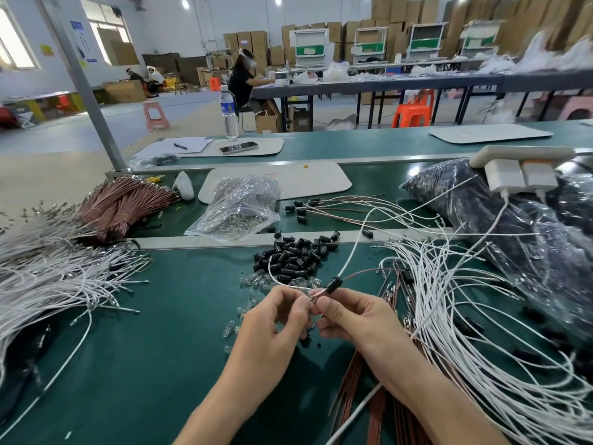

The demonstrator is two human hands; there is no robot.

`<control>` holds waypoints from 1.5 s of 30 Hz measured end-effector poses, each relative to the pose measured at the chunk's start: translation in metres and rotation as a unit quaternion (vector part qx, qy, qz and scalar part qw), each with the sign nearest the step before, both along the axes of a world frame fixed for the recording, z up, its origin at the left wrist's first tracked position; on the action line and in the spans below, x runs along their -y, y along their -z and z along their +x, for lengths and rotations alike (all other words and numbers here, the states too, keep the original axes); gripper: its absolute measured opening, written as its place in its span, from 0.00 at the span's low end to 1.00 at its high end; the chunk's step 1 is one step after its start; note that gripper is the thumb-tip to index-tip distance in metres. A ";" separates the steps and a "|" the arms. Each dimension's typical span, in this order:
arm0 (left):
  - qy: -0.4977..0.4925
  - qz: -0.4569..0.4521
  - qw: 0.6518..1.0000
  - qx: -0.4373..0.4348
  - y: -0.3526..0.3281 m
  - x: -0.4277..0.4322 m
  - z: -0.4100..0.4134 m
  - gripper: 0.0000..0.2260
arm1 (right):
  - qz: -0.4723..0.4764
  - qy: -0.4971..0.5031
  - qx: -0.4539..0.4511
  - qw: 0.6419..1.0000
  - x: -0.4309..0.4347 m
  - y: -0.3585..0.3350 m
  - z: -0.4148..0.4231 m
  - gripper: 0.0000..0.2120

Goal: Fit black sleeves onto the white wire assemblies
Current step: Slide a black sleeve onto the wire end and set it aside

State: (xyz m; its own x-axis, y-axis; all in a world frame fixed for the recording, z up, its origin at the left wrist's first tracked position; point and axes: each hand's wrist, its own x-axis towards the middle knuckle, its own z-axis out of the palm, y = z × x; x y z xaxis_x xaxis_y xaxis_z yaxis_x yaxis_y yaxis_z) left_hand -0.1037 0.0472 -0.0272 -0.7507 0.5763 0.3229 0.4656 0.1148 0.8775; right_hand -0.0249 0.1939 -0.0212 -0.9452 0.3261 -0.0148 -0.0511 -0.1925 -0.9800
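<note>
My left hand (277, 319) and my right hand (348, 313) meet over the green bench, fingertips pinching the metal ends of a white wire (351, 255) and a brown wire (362, 273). A black sleeve (333, 283) sits threaded on these wires just above my right thumb. The white wire arcs up and away to the right. A heap of loose black sleeves (296, 255) lies just beyond my hands. Small clear bulbs (256, 281) are scattered beside the heap.
White wire bundles lie at the left (48, 277) and right (465, 316). Brown wires (359, 399) lie under my right forearm; a tied brown bundle (125, 203) sits far left. A clear bag of parts (237, 207), finished assemblies (327, 207) and a dark bag (500, 213) lie behind.
</note>
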 end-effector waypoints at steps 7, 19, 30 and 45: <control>-0.019 -0.038 0.998 -0.035 0.001 0.004 -0.003 0.07 | -0.003 0.025 0.001 1.000 0.000 0.001 -0.001 0.11; -0.219 -0.335 0.908 -0.128 0.014 0.016 -0.053 0.15 | -0.108 0.072 0.012 0.991 -0.004 -0.002 -0.003 0.08; -0.182 -0.377 0.884 -0.206 0.001 -0.001 -0.057 0.08 | -0.192 0.045 0.010 0.980 -0.009 -0.003 -0.005 0.06; -0.163 -0.097 0.965 -0.183 -0.002 0.000 -0.036 0.03 | -0.220 0.025 0.005 0.975 -0.013 -0.001 -0.004 0.08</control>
State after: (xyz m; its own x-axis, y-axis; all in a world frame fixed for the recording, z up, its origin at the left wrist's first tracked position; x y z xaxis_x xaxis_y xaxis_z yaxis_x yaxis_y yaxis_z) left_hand -0.1398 0.0469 -0.0247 -0.7580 0.4053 0.5111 0.6521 0.4522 0.6085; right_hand -0.0291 0.2072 -0.0199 -0.9273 0.3317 -0.1734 -0.0618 -0.5925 -0.8032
